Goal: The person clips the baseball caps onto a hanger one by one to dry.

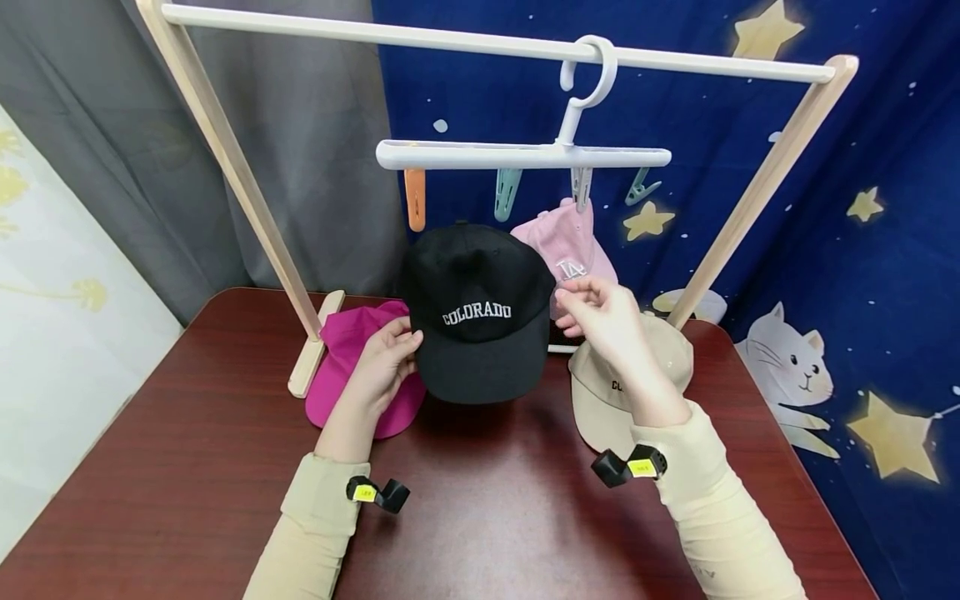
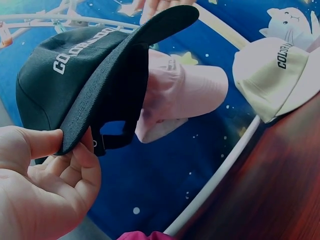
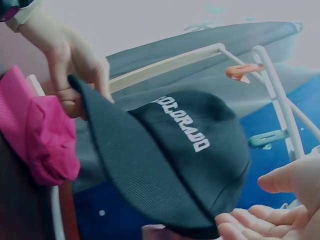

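Observation:
My left hand [image 1: 388, 362] pinches the brim edge of a black cap [image 1: 480, 283] lettered COLORADO, thumb on top and fingers beneath in the left wrist view. The cap is held up in front of the rack, just below an orange clip [image 1: 416, 200] and a green clip [image 1: 507, 194]. At the cap's right side is my right hand [image 1: 603, 321], its thumb apart from its fingers; in the right wrist view the fingertips [image 3: 227, 220] are right at the crown's edge. Behind, a pink cap [image 1: 562, 237] with LA letters hangs from a grey clip [image 1: 581, 187].
A white hanger [image 1: 465, 156] hooks over the rack's top bar [image 1: 360, 32]. Another green clip [image 1: 641, 187] is at its right end. A magenta cap [image 1: 337, 379] lies at the left and a beige cap [image 1: 596, 408] at the right on the brown table [image 1: 480, 500].

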Demonstrator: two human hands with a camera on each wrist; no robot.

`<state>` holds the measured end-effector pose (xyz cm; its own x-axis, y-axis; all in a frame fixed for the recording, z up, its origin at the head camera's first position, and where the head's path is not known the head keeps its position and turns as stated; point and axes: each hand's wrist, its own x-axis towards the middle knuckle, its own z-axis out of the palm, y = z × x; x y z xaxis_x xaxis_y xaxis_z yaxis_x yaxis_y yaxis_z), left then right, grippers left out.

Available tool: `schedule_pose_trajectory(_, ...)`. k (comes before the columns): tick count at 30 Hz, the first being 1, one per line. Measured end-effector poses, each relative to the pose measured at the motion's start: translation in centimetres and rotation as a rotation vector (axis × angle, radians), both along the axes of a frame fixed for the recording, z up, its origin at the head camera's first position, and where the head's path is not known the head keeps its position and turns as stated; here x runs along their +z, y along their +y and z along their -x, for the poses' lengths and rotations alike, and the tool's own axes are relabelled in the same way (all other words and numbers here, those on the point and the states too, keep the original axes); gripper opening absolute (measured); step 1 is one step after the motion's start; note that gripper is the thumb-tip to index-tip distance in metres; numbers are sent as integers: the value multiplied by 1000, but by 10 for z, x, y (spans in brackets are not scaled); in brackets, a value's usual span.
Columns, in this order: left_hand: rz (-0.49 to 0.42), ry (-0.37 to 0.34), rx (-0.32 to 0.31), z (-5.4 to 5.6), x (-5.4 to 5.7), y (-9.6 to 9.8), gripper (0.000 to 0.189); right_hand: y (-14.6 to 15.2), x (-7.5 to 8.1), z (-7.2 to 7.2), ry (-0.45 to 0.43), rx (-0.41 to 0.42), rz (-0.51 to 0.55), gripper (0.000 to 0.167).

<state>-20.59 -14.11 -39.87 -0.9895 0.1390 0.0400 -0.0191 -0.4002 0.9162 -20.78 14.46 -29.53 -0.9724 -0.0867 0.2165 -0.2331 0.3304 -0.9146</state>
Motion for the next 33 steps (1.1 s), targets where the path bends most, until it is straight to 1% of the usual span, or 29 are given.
schedule_pose_trajectory(4,1,7,0,0,1,0,14,-4,13,3,95,-17,62,28)
schedule_pose_trajectory(8,4,9,3,1,2,0,14,-9,24,8,156,-14,108,28)
schedule_pose_trajectory(13,9,7,3,2,2,-2,13,-18,35,15,211,-16,104,30)
schedule_pose_trajectory(17,7,6,-3,2,3,-3,12,-24,41,24,252,-9,107,29)
schedule_pose_trajectory(20,5,8,-7,1,4,-3,12,-28,44,31,250,4,131,30)
schedule_pose_trajectory(24,1,14,-7,1,4,-4,11,-33,48,37,225,19,150,32)
schedule_pose_trajectory(29,-10,20,-5,1,5,-5,11,-39,55,44,167,23,173,35)
schedule_pose_trajectory(33,-17,25,-7,1,5,-6,10,-42,59,50,118,54,211,38)
